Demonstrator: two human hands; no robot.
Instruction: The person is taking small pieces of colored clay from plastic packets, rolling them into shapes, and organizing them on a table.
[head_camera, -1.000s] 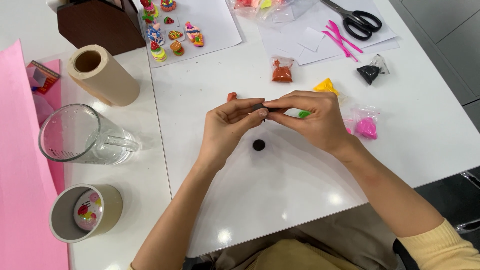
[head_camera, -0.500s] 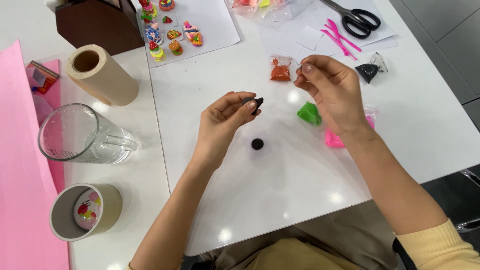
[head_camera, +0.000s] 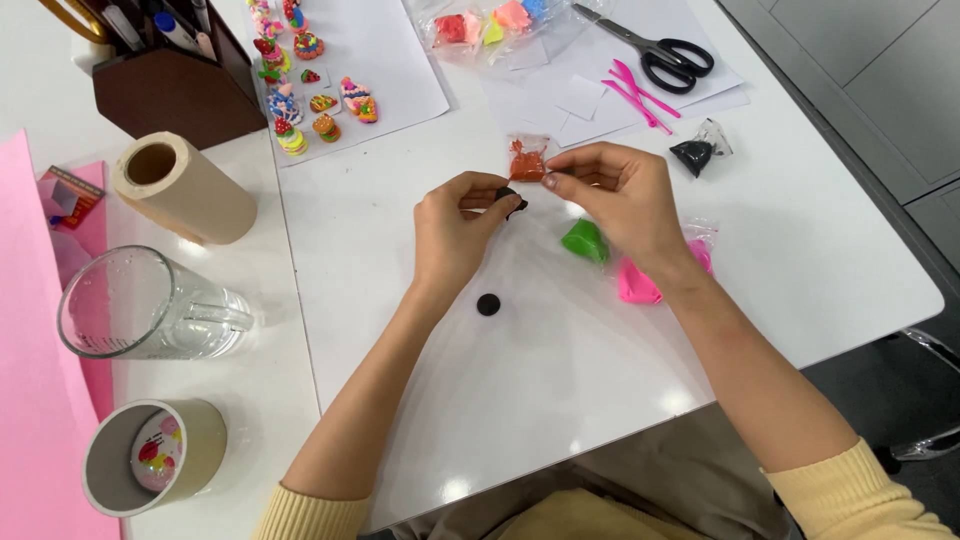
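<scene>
Left hand (head_camera: 452, 228) pinching a small dark clay piece (head_camera: 512, 198) between thumb and fingers above the white bench (head_camera: 780, 270). Right hand (head_camera: 620, 195) gripping a bit of orange clay (head_camera: 524, 165) at its fingertips, touching the small orange clay bag. A flat dark clay disc (head_camera: 488, 304) lies on the bench below the left hand; green clay lump (head_camera: 584, 240) just beside the right wrist.

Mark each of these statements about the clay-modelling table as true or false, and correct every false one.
1. The left hand pinches a dark clay piece. True.
2. The scissors lie in the right hand. False: they lie on paper at the far side of the table, untouched.
3. A small dark clay disc lies on the table below the hands. True.
4. The green clay lump sits inside the glass jug. False: it lies on the table beside the right hand.
5. The right hand touches the bag of orange clay. True.
</scene>
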